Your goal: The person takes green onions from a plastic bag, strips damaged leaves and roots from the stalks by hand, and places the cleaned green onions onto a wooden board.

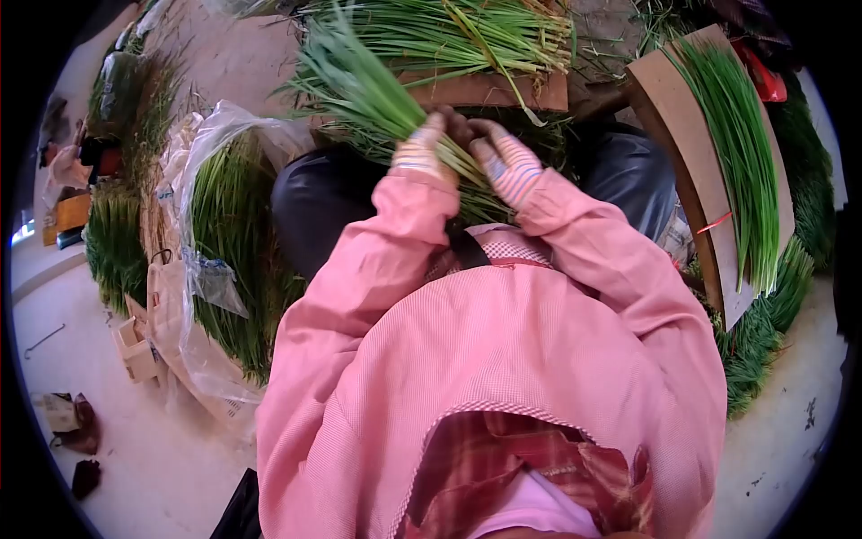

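Observation:
A bunch of long green chives (382, 90) slants from the upper left down between my two hands, its leaf tips smeared by motion. My left hand (418, 151), in a striped glove with bare fingertips, is closed around the bunch near its pale stems. Close on the other side of the stems is my right hand (505, 160), gloved alike, its fingers bent inward towards the left fingertips. What the right fingers pinch is hidden. Just beyond my hands, a thick pile of chives (449, 40) lies on a wooden board (485, 91).
On the right, a tied bundle of chives (741, 153) rests on a tilted board (687, 135). More chives (233, 234) stand to my left inside a clear plastic bag (186, 225). A small box (135, 349) sits on the floor, with dark cloth-like items (81, 422) beyond it.

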Tool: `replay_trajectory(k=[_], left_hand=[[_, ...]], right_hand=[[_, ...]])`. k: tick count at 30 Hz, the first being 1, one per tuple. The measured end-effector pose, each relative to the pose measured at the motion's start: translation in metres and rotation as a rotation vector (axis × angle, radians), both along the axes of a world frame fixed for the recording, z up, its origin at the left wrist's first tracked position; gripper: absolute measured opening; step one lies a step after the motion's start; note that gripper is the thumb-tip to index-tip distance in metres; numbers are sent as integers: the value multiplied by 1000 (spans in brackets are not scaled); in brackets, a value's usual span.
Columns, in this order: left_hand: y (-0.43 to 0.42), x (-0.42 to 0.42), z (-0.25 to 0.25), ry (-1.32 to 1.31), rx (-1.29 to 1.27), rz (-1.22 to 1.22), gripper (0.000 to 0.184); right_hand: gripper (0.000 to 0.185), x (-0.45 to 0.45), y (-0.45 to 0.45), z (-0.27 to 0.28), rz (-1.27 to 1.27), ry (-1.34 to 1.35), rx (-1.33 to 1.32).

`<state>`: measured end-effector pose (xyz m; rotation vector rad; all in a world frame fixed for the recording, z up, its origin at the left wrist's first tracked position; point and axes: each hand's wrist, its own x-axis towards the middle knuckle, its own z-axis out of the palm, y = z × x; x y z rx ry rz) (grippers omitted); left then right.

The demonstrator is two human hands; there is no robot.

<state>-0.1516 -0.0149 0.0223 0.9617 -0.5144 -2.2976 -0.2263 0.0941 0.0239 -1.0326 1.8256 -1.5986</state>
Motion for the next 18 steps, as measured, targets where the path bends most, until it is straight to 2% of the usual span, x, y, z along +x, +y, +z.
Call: replay_trajectory(k=[1, 2, 3, 5, 6, 7, 8, 9, 10, 11, 12, 13, 15, 17, 18], left_hand=[[-1, 11, 40, 146, -95, 52, 25], [-15, 15, 44, 125, -243, 123, 27], [-30, 17, 49, 107, -396, 192, 30], [-42, 22, 71, 244, -396, 162, 24], [-33, 16, 91, 69, -419, 237, 20], [-34, 17, 89, 74, -422, 240, 20], [-36, 20, 83, 232, -345, 94, 20], [-36, 21, 84, 388, -265, -53, 22], [-28, 17, 90, 299, -234, -49, 20], [-29, 19, 86, 423, -245, -202, 19], [-27, 20, 85, 438, -229, -227, 19], [-27, 19, 85, 453, -211, -256, 19], [-33, 14, 84, 469, -157, -204, 19], [-33, 12, 85, 475, -92, -145, 21], [-33, 8, 88, 378, -108, -82, 21]], right_hand=[[25, -11, 8, 12, -19, 119, 65], [25, -26, 9, 29, -57, 49, 53], [28, -43, 9, 33, -137, 244, 112], [29, -71, 3, 39, -147, 561, 390], [29, -78, -5, 37, -148, 568, 385], [29, -82, -12, 34, -138, 667, 515], [30, -83, -19, 29, -128, 763, 646], [30, -84, -23, 24, -128, 765, 643], [28, -86, -29, 18, -98, 763, 587], [27, -89, -35, 12, -67, 763, 530], [23, -96, -34, -3, 24, 809, 474], [23, -84, -31, 23, 90, 802, 511], [27, -71, -18, 30, 263, 858, 456], [32, -53, -9, 44, 672, 958, 683], [35, -51, 2, 47, 810, 900, 645]])
